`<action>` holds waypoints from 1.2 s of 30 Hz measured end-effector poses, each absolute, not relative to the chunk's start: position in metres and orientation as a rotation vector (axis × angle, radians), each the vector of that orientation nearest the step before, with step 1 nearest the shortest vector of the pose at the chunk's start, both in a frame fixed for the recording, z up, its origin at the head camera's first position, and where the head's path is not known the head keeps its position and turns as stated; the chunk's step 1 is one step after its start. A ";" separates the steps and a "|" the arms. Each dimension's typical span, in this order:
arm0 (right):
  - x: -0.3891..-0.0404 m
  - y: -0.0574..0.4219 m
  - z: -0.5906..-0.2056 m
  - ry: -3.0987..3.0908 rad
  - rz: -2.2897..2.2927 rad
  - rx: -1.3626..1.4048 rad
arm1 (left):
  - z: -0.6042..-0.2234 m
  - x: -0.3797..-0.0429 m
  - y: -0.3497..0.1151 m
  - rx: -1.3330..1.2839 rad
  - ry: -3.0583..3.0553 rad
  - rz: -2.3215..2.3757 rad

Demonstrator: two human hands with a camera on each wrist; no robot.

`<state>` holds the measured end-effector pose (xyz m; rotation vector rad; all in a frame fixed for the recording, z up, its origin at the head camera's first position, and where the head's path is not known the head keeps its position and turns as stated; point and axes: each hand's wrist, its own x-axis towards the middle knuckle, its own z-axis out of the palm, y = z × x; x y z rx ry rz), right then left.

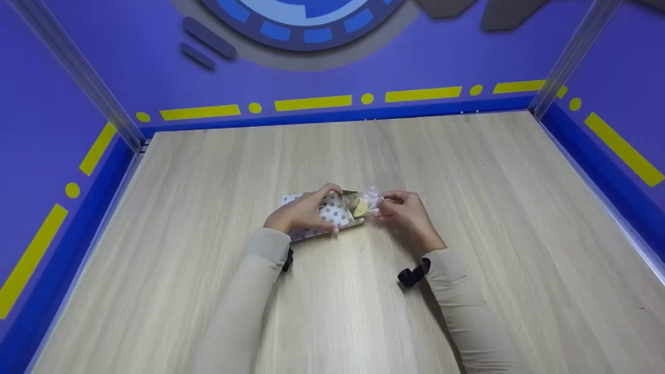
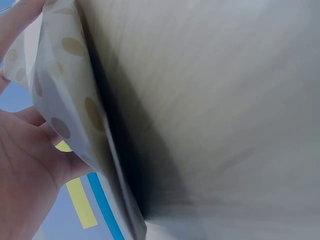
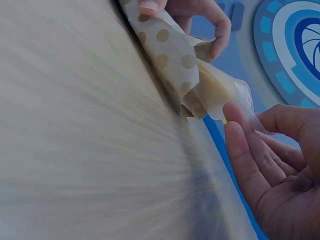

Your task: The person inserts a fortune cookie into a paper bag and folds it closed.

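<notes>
A white paper bag (image 1: 335,212) with grey-brown polka dots lies on its side on the table, its mouth towards the right. My left hand (image 1: 305,210) grips it from above, thumb on the near edge and fingers on the far edge. At the bag's mouth is a clear plastic packet (image 1: 372,197) with something pale yellow (image 1: 360,208) inside. Its outer end is pinched between thumb and fingers of my right hand (image 1: 408,210). In the right wrist view the packet (image 3: 220,90) sits partly within the bag's opening; its inner end is hidden.
The wood-grain table (image 1: 208,171) stretches around both hands. Blue-purple panels with yellow dashes (image 1: 311,103) border it at the back and on both sides. A black strap mount (image 1: 413,275) sits on the right wrist.
</notes>
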<state>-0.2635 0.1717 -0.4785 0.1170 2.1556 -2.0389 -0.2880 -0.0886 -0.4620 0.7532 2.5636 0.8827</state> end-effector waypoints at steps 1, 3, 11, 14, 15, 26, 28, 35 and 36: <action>-0.264 0.170 -0.479 2.155 -2.033 0.109 | -0.462 -0.288 -0.089 0.752 2.564 0.879; -0.266 0.167 -0.479 2.161 -2.019 0.102 | -0.461 -0.288 -0.089 0.743 2.561 0.875; -0.273 0.155 -0.477 2.189 -1.974 0.110 | -0.461 -0.289 -0.089 0.775 2.535 0.898; -0.275 0.152 -0.477 2.204 -1.951 0.097 | -0.462 -0.289 -0.089 0.776 2.533 0.904; -0.276 0.151 -0.477 2.212 -1.938 0.090 | -0.462 -0.289 -0.089 0.775 2.534 0.903; -0.283 0.136 -0.476 2.251 -1.868 0.066 | -0.461 -0.288 -0.089 0.753 2.554 0.868; -0.284 0.135 -0.476 2.256 -1.862 0.055 | -0.461 -0.288 -0.089 0.753 2.556 0.862; -0.286 0.132 -0.478 2.192 -1.876 0.051 | -0.461 -0.288 -0.086 0.726 2.572 0.838; -0.286 0.131 -0.478 2.186 -1.875 0.053 | -0.461 -0.288 -0.086 0.724 2.572 0.840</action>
